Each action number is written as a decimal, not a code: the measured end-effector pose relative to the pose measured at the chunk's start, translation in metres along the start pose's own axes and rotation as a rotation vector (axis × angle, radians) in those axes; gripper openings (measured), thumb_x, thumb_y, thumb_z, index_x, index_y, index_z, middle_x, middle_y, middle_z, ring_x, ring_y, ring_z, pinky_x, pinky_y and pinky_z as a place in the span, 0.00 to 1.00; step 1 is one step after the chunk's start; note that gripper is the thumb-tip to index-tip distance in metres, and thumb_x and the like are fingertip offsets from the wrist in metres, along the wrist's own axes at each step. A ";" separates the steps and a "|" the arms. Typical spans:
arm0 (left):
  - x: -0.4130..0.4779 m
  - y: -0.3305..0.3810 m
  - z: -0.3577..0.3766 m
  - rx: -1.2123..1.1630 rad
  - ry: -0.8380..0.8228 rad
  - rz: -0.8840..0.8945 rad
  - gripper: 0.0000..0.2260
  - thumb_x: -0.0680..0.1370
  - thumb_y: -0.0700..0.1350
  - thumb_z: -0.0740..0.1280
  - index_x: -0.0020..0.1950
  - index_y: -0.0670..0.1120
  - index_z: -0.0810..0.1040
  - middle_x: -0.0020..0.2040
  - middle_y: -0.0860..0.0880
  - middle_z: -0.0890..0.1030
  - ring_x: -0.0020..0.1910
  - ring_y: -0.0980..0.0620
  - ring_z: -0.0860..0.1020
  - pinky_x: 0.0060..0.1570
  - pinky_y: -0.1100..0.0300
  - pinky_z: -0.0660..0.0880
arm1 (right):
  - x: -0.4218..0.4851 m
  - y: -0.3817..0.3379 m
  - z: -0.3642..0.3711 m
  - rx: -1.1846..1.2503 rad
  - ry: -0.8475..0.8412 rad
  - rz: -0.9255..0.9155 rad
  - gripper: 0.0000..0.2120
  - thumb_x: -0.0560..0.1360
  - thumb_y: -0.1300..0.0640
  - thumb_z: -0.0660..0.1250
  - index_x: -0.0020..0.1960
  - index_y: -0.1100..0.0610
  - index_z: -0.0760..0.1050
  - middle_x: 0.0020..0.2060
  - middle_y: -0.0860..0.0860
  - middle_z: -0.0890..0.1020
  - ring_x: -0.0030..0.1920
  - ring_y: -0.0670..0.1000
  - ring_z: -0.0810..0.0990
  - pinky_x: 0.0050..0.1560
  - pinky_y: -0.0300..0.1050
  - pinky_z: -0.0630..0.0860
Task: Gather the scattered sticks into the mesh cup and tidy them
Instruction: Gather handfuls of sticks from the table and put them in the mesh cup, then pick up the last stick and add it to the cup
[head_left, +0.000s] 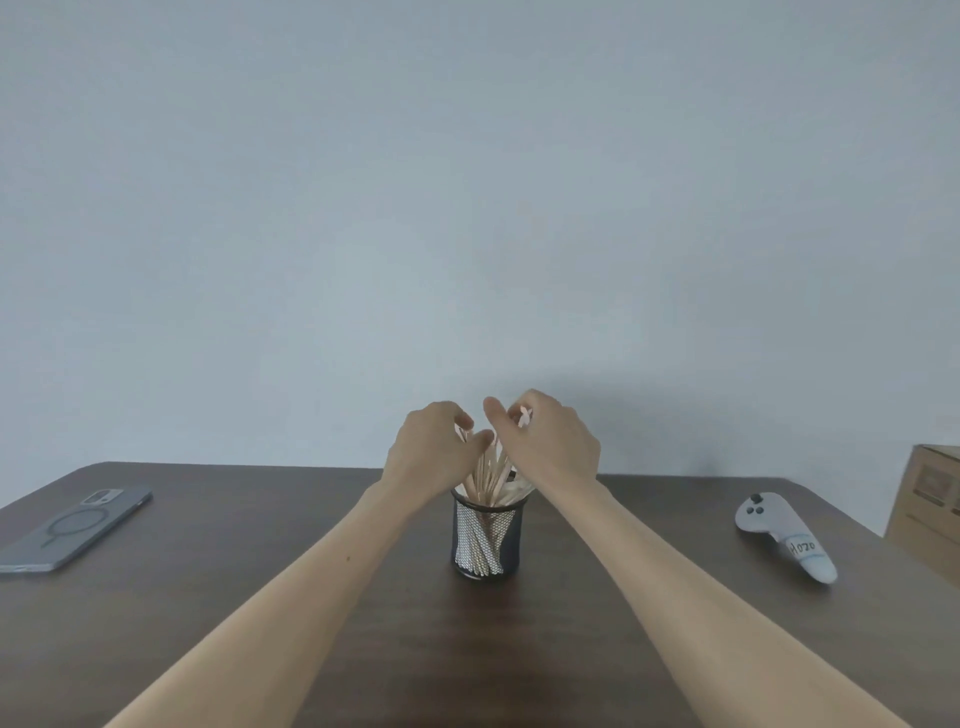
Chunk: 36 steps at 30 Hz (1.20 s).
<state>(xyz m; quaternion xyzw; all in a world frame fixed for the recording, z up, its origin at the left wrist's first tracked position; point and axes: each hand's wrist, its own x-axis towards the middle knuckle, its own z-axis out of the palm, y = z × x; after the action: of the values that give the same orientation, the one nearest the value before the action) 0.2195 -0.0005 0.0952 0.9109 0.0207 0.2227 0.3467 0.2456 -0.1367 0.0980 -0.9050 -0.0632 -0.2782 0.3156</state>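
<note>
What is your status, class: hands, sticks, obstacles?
Both hands, left and right, closed on stick tops. Sticks upright in cup. No strays visible on table.

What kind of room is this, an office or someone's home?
Probably an office or a lab desk, though it is hard to be sure: a dark wooden table against a bare wall, with a phone, a handheld controller and a cardboard box.

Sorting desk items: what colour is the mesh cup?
Black mesh cup, seen in the head view.

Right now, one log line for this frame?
phase: tidying | sticks: upright in mesh cup | left hand: at stick tops | right hand: pinching stick tops | table: no loose sticks seen
</note>
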 end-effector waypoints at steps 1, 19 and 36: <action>0.000 0.000 -0.002 -0.002 0.041 -0.001 0.15 0.75 0.56 0.72 0.56 0.48 0.80 0.46 0.48 0.85 0.48 0.48 0.84 0.49 0.54 0.79 | 0.001 0.000 -0.002 0.017 0.015 0.005 0.20 0.76 0.34 0.58 0.47 0.50 0.78 0.38 0.45 0.80 0.42 0.51 0.78 0.42 0.45 0.69; -0.095 -0.062 0.018 -0.312 0.090 -0.194 0.13 0.73 0.45 0.76 0.55 0.50 0.78 0.44 0.53 0.85 0.43 0.50 0.83 0.50 0.50 0.81 | -0.066 0.046 -0.011 0.662 0.118 0.074 0.15 0.83 0.50 0.58 0.67 0.50 0.73 0.60 0.43 0.73 0.61 0.42 0.73 0.67 0.44 0.67; -0.080 -0.067 0.062 -0.184 0.006 -0.141 0.33 0.73 0.46 0.78 0.76 0.46 0.70 0.70 0.50 0.78 0.55 0.52 0.82 0.55 0.59 0.76 | -0.106 0.076 0.048 0.415 -0.376 0.168 0.33 0.76 0.67 0.61 0.79 0.54 0.59 0.75 0.50 0.68 0.76 0.51 0.66 0.72 0.42 0.61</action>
<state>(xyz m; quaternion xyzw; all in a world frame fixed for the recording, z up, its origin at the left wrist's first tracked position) 0.1807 -0.0037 -0.0196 0.8710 0.0652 0.2013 0.4434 0.2017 -0.1615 -0.0318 -0.8589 -0.1009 -0.0597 0.4985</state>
